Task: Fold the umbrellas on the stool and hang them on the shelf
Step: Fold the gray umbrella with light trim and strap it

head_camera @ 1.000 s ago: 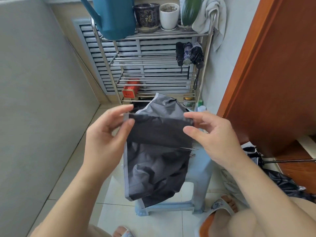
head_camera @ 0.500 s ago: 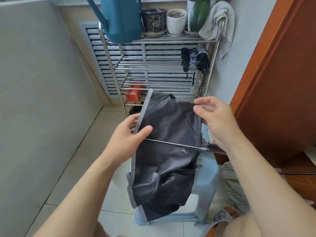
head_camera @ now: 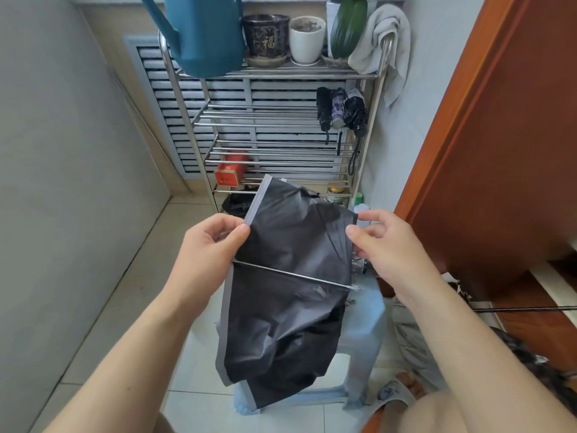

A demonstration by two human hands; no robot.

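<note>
Pinching the black umbrella canopy [head_camera: 290, 276]: left hand [head_camera: 209, 245] at nine o'clock, right hand [head_camera: 384, 245] at three. Light, limp, slippery cloth; likely best gripped along the ribs.

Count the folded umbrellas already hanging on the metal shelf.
3, side by side under the top tier at the shelf's right end: a black one, a purple patterned one, and a dark one nearest the post. None appears hidden.

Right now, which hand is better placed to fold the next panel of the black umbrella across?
Probably the left. The left hand pinches the grey-trimmed free edge of the umbrella, ready to swing over the thin metal rib. The right hand pinches the bunched, already gathered folds and would do better to hold them.
</note>
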